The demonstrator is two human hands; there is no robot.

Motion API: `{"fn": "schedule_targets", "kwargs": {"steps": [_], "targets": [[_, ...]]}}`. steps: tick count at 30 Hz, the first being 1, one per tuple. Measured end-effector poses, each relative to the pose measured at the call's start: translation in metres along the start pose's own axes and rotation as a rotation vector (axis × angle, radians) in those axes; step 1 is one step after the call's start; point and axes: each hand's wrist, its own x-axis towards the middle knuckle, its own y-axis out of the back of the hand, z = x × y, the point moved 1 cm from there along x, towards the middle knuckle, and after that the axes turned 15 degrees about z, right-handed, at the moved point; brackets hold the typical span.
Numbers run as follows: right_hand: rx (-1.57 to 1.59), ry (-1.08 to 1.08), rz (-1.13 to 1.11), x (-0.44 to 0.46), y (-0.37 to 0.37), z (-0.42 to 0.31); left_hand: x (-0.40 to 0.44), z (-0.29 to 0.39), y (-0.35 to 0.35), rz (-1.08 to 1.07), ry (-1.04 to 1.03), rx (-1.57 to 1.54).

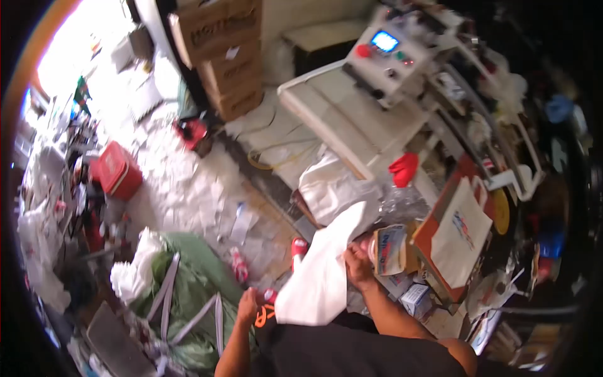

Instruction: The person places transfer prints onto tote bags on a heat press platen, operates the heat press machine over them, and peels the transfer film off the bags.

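A white cloth piece (317,276) hangs in front of my body, its right edge pinched in my right hand (359,264). My left hand (249,305) is curled beside the cloth's lower left side, apart from it; whether its fingers hold anything is too small to make out. To the right, a white bag with a blue and red print (461,232) lies on an orange-edged board (433,210). Between that board and my right hand is a printed packet (391,250).
A machine with a lit screen and red button (386,56) stands beyond a pale table (339,110). Green sack (195,283) at lower left, red bucket (119,173) at left, stacked cartons (229,69) at the back. White scraps (188,182) litter the floor.
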Motion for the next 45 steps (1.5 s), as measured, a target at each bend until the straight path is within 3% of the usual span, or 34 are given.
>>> {"fn": "schedule_targets", "kwargs": {"steps": [1, 2, 3, 5, 6, 8, 9, 11, 12, 14, 16, 18, 20, 22, 24, 25, 28, 30, 32, 34, 35, 38, 40, 41, 42, 43, 44, 45], "targets": [[-0.029, 0.098, -0.027, -0.014, 0.007, -0.018, 0.021, -0.031, -0.006, -0.088, -0.067, 0.125], [0.188, -0.174, -0.059, -0.031, 0.011, -0.025, 0.038, -0.054, -0.006, -0.161, -0.122, 0.257], [0.414, -0.446, -0.105, -0.048, 0.013, -0.032, 0.02, -0.039, -0.01, -0.251, 0.013, 0.218], [0.469, -0.424, -0.108, -0.071, 0.032, -0.051, -0.026, 0.002, -0.028, -0.458, 0.236, 0.056], [0.513, -0.427, -0.118, -0.082, 0.043, -0.062, -0.033, 0.009, -0.033, -0.465, 0.212, 0.063], [0.531, -0.418, -0.075, -0.103, 0.067, -0.085, -0.046, 0.022, -0.046, -0.82, 0.187, -0.17], [0.6, -0.388, -0.061, -0.113, 0.082, -0.079, -0.055, 0.035, -0.053, -0.83, 0.169, -0.154], [0.674, -0.327, 0.015, -0.13, 0.109, -0.066, -0.077, 0.061, -0.064, -0.598, -0.363, 0.28], [0.676, -0.31, 0.018, -0.141, 0.117, -0.076, -0.089, 0.062, -0.067, -0.604, -0.379, 0.278], [0.701, -0.376, 0.127, -0.155, 0.134, -0.103, -0.104, 0.067, -0.071, -0.252, -0.363, 0.234], [0.67, -0.36, 0.176, -0.167, 0.154, -0.076, -0.066, 0.024, -0.092, -0.328, -0.58, 0.212], [0.387, -0.21, 0.202, -0.176, 0.181, -0.046, -0.121, 0.022, -0.103, -0.477, -0.402, 0.223], [0.325, -0.199, 0.192, -0.187, 0.209, -0.046, -0.135, 0.004, -0.118, -0.462, -0.48, 0.294], [0.146, -0.184, 0.362, -0.198, 0.234, -0.036, -0.145, 0.001, -0.136, -0.442, -0.566, 0.376], [0.273, -0.224, 0.389, -0.208, 0.253, -0.027, -0.152, -0.001, -0.164, -0.481, -0.459, 0.271], [0.383, -0.209, 0.415, -0.214, 0.261, -0.024, -0.17, 0.011, -0.177, -0.389, -0.534, 0.269], [0.553, -0.222, 0.437, -0.232, 0.298, -0.011, -0.217, 0.019, -0.199, -0.413, -0.494, 0.184], [0.465, -0.336, 0.362, -0.239, 0.334, 0.0, -0.242, 0.01, -0.212, -0.415, -0.408, 0.132], [0.347, -0.411, 0.33, -0.243, 0.367, 0.05, -0.292, 0.007, -0.214, -0.509, 0.033, 0.137], [0.283, -0.518, 0.24, -0.254, 0.381, 0.08, -0.355, 0.008, -0.221, -0.497, 0.057, 0.056], [0.302, -0.498, 0.202, -0.269, 0.387, 0.088, -0.361, -0.005, -0.228, -0.465, 0.01, 0.1], [0.421, -0.256, 0.187, -0.302, 0.41, 0.016, -0.37, -0.041, -0.246, -0.431, -0.143, 0.134], [0.37, -0.176, 0.2, -0.295, 0.424, 0.019, -0.394, -0.042, -0.249, -0.43, -0.871, 0.378], [0.087, -0.397, 0.063, -0.274, 0.436, 0.073, -0.407, -0.042, -0.254, -0.408, -0.631, 0.515], [-0.201, -0.604, -0.078, -0.26, 0.438, 0.117, -0.431, -0.041, -0.259, -0.426, -0.868, 0.521], [-0.464, -0.414, -0.017, -0.254, 0.432, 0.124, -0.428, -0.04, -0.263, -0.402, -0.776, 0.475], [-0.454, -0.412, -0.023, -0.254, 0.431, 0.133, -0.419, -0.038, -0.265, -0.38, -0.681, 0.438], [-0.348, -0.282, 0.044, -0.253, 0.426, 0.099, -0.408, -0.023, -0.263, -0.339, -0.744, 0.392]]}}
